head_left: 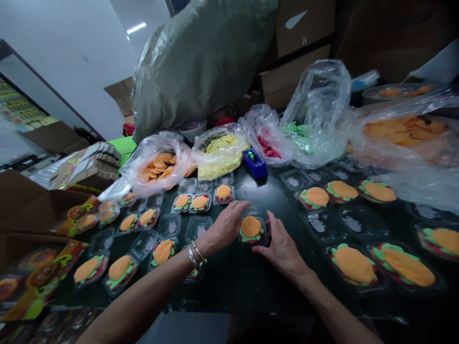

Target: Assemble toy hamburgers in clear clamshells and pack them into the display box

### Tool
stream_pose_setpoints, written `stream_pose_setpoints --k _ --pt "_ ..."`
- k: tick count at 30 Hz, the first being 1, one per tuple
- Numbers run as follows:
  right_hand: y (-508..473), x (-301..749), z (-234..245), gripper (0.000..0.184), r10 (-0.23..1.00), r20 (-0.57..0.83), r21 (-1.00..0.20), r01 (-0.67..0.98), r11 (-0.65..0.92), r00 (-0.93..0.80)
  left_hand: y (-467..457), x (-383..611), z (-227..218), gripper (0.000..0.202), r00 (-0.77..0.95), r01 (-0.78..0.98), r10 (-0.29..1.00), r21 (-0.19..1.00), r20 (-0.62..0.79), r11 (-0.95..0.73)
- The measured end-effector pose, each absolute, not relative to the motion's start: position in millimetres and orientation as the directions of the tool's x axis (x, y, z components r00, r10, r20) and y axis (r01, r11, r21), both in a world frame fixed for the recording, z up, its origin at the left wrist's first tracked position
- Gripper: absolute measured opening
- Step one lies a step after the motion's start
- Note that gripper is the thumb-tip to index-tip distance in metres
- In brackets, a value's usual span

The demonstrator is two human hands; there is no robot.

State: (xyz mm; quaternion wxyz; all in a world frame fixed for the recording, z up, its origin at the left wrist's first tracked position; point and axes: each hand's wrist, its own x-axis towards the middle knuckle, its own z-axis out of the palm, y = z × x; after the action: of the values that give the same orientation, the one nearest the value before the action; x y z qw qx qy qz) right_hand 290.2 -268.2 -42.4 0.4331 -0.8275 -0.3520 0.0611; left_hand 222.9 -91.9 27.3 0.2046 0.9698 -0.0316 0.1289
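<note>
A toy burger (251,227) sits in a clear box (251,242) on the dark desk (229,291), directly between the person's two hands. The left hand (225,225), with bangles (195,253) at the wrist, is at the box's left side, its fingers loosely bent and close together; whether they have hold of the box I cannot tell. The right hand (283,246) is at the opposite side, thumb and fingers spread wide, the thumb by the near edge and the fingertips higher up; here too a grip cannot be made out. More boxed burgers stand to either side, the left ones (119,268) in several rows, the right ones (354,264) in loose rows beside open lids (363,222). Beyond the hands is a blue tape dispenser (256,167), near plastic bags of orange (184,165), yellow (215,170), red (282,139) and green (324,107) pieces. A larger bag (380,156) with orange pieces lies at the far right, and a big sack (204,62) looms behind. Open cartons (39,196) stand at the left edge.
</note>
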Motion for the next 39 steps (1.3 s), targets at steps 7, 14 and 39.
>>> stream_pose_setpoints --k 7,14,39 --pt "-268.5 290.8 -48.8 0.102 0.622 0.230 -0.782 0.522 -0.339 0.748 -107.9 208.6 27.0 0.052 0.966 -0.198 -0.115 0.380 0.231 -0.904" --pt "-268.3 291.6 -50.7 0.096 0.647 0.286 -0.702 0.614 -0.361 0.707 -120.2 185.0 14.3 0.070 0.961 -0.277 -0.264 0.223 0.085 -0.935" --pt "-259.9 320.5 -16.0 0.071 0.928 0.100 -0.496 0.826 -0.266 0.359 -91.6 212.3 36.1 0.058 0.969 0.026 -0.077 0.410 -0.233 -0.912"
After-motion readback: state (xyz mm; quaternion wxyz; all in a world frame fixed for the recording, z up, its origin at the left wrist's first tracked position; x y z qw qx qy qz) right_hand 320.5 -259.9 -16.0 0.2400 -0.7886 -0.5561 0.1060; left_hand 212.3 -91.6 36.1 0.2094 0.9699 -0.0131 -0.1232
